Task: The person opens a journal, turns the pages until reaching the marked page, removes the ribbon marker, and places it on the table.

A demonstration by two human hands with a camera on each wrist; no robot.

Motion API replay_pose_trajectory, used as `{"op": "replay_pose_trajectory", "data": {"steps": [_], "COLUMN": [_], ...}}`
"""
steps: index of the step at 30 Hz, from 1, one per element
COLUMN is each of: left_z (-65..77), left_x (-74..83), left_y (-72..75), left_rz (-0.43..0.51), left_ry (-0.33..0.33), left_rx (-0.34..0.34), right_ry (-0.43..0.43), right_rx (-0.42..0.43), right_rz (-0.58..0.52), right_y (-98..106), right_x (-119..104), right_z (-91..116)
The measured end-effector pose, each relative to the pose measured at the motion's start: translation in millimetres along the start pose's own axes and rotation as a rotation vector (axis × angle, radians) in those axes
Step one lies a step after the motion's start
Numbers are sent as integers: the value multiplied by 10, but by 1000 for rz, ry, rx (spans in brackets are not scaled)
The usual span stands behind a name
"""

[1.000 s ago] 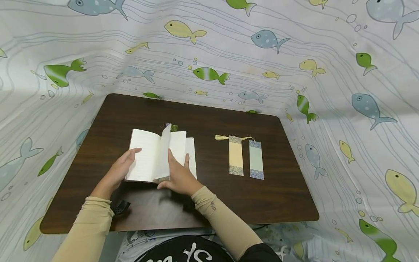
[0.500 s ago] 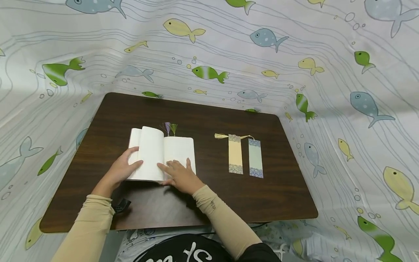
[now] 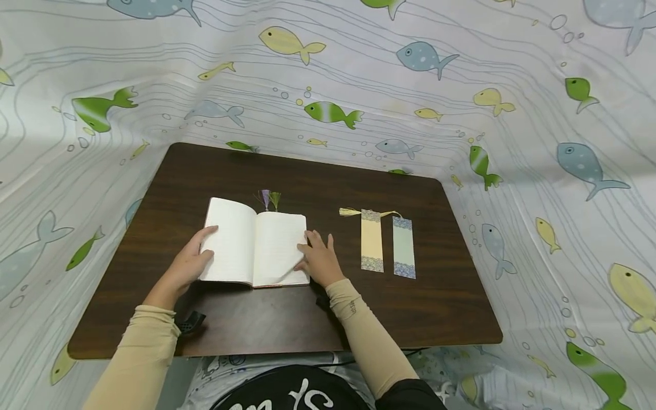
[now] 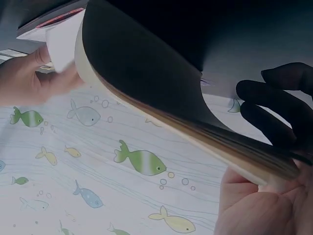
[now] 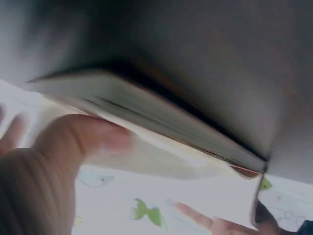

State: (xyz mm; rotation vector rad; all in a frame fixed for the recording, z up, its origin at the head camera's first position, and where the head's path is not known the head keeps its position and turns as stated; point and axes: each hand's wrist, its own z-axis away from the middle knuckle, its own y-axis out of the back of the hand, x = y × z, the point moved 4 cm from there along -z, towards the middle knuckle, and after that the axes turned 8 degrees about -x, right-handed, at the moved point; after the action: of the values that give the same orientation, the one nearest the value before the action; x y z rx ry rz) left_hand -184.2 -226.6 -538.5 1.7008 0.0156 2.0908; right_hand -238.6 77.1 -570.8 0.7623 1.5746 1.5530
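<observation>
Notebook [image 3: 254, 241] pages are lying open and nearly flat on the bench [image 3: 287, 319], and both sets of fingers are working its outer edges. Fingers [image 3: 207, 233] of the left hand [image 3: 185, 269] are curling round the notebook's left edge, thumb on the page, seemingly to keep that side from springing shut. Fingers [image 3: 307, 236] of the right hand [image 3: 322, 263] are resting spread and fairly straight against the notebook's right edge, with the thumb tucked at the lower corner of the right page, where the paper is lifting a little; this looks like a steadying touch, not a grip. The notebook is sitting directly between the two hands, touching both. Two small tassels [image 3: 270, 199], purple and green, are poking out just beyond the notebook's top edge. To the right of the notebook, apart from it, a yellow bookmark [image 3: 372, 240] and a pale green bookmark [image 3: 403, 247] are lying side by side. A fish-print cloth [image 3: 328, 85] is hanging behind the notebook.
</observation>
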Motion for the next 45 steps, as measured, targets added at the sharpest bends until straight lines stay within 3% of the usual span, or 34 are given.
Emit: {"op": "replay_pose_trajectory", "data": {"steps": [4, 6, 13, 17, 20, 23, 27, 30, 33, 35, 39, 42, 45], "left_z": [11, 20, 35, 31, 18, 1, -15, -15, -9, -13, -31, -37, -28], "left_x": [-1, -7, 22, 49, 44, 16, -43, -72, -75, -68, -42, -26, -23], "left_y": [-11, -16, -15, -7, -10, 0, 12, 14, 28, 35, 34, 30, 28], "left_rz": [-33, -28, 20, 37, 19, 5, 5, 11, 20, 36, 56, 55, 21], "left_ry": [20, 29, -2, -4, 32, 67, 65, 48, 36, 27, 15, 1, 2], "left_rx": [-5, -5, -6, -20, -32, -36, -35, -28, -18, -16, -13, -7, -13], "right_ry": [-93, -88, 154, 279, 347, 372, 287, 165, 77, 54, 21, -52, -143], "right_rx": [42, 27, -91, -201, -258, -263, -227, -277, -330, -306, -159, -76, -46], "right_rz": [-113, -220, -472, -483, -425, -416, -306, -213, -196, -200, -131, -43, -32], "right_y": [50, 113, 359, 292, 192, 145, 115, 68, 22, 4, -16, -21, -9], "right_x": [-75, -165, -834, -1133, -1177, -1046, -638, -304, -102, -51, -59, -73, -60], "right_z": [-2, 9, 34, -16, -61, -101, -112, -58, 7, 17, -12, -30, -37]}}
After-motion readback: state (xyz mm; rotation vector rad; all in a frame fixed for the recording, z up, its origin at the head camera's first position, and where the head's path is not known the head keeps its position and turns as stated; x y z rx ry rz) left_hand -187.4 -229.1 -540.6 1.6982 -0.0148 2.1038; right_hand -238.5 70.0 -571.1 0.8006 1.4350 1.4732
